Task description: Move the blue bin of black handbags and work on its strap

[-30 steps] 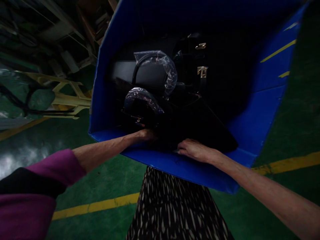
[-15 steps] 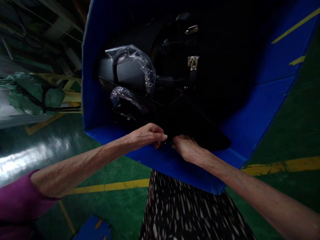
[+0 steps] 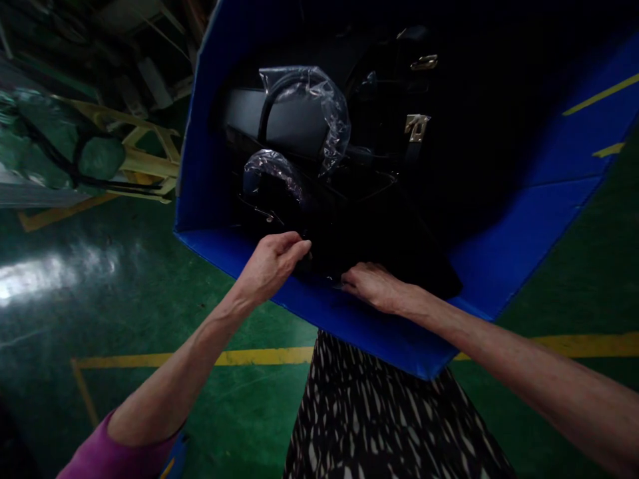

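Note:
Black handbags lie inside a blue box (image 3: 549,219), their details mostly lost in shadow. Over the nearest handbag (image 3: 394,239), by the box's near wall, my left hand (image 3: 274,263) is closed in a pinch; what lies between its fingertips is too dark to name. To its right, my right hand (image 3: 374,286) is closed low against the same bag, fingers curled under, with a small glint of what looks like clear film beside them. Clear plastic wraps the near bag's handle (image 3: 274,163) and the handle (image 3: 337,120) of the bag behind. A metal clasp (image 3: 417,126) shines on that farther bag.
The box's near wall (image 3: 319,303) stands between my body and the bags. Left of the box are a pale yellow frame (image 3: 150,156) and a green plastic-wrapped bundle (image 3: 44,143). Yellow lines (image 3: 269,356) cross the green floor.
My left hand has moved left and slightly up, widening the gap between the hands. My right hand stays near the bag's lower edge. The view has shifted, so the box's contents appear farther right.

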### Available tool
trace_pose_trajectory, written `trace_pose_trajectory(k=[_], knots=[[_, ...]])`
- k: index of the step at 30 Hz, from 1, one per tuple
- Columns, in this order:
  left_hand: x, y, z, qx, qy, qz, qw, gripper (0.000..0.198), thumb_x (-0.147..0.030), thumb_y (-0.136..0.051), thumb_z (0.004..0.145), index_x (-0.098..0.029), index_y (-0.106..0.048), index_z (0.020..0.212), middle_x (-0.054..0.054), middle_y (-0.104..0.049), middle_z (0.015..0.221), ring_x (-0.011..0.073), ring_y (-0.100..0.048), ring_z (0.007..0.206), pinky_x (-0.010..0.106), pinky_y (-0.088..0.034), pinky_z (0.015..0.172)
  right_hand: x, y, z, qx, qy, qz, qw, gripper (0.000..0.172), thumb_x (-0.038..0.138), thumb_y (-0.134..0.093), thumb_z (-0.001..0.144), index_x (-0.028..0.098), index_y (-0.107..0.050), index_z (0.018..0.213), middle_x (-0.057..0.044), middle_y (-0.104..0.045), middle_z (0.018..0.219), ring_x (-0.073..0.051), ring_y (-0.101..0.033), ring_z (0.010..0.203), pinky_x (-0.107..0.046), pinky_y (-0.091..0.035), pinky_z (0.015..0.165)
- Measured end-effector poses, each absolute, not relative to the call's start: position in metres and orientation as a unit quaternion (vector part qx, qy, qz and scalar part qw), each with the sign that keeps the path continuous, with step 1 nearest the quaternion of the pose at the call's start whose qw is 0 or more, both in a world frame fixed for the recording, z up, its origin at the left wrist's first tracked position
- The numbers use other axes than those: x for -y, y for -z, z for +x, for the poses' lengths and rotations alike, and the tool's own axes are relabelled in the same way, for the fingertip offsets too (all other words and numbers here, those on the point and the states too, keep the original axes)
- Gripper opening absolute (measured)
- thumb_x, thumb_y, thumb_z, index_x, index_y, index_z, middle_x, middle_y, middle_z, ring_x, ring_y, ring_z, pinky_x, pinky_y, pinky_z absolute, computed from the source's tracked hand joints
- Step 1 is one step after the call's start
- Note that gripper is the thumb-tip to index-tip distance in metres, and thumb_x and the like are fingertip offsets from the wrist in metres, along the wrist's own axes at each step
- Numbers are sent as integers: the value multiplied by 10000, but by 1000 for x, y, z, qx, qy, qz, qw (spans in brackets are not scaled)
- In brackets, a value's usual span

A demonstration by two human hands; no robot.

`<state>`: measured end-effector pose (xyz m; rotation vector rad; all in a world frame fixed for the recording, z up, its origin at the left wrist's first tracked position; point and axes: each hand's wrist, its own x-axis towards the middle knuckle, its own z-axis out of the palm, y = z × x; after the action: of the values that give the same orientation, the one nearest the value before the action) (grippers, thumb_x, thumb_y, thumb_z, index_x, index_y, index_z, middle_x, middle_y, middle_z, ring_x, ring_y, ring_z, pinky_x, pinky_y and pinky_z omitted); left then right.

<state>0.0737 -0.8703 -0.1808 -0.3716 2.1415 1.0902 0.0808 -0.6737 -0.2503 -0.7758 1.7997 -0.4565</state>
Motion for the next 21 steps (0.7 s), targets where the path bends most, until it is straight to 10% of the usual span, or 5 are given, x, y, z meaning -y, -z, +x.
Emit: trace_pose_trajectory(k=[10,21], knots=[[918,207,144,-960,-263,92,40,102,-166,-453,866,-125,-493,781,52,-577,778,133,-532,735,261,-432,699,702,284,85,-727,131,-404,540,240,265,-460,841,132,-647,771,-82,-644,751,-173,-568,644,-257,-285,516],[910,219,142,-971,-218,94,13,150,-191,-454,867,-145,-467,725,28,-589,733,112,-525,640,238,-405,609,723,289,69,-654,119,-483,571,231,245,-454,843,119,-636,777,-92,-637,773,-161,-547,618,-247,-296,507]])
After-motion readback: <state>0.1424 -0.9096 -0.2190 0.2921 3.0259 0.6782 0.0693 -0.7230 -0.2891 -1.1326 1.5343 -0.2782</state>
